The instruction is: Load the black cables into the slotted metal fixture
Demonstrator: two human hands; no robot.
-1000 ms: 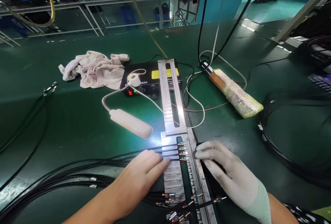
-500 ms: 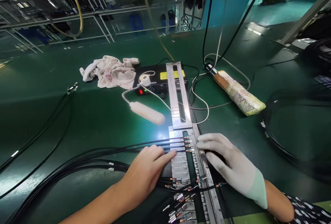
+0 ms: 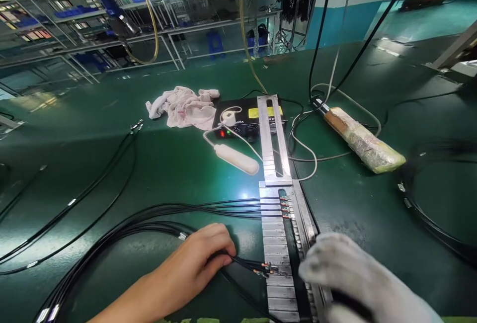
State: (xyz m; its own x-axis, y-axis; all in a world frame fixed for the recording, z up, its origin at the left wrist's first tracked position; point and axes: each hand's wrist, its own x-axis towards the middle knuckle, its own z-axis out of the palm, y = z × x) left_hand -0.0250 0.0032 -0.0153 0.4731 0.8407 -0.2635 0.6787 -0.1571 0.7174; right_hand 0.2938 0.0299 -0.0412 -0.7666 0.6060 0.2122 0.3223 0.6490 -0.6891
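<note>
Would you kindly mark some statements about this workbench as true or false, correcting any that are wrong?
1. The left hand holds black cables. True.
2. The right hand is bare. False: it wears a whitish glove.
3. The slotted metal plate extends over the black box. True.
4. The cloth is neatly folded. False: it lies crumpled.
5. The wrapped object lies to the left of the black box. False: it lies to the right.
6. A red light shows on the black box's front. True.

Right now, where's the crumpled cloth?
In the head view, the crumpled cloth lies left of centre, at the left end of the black box.
</note>
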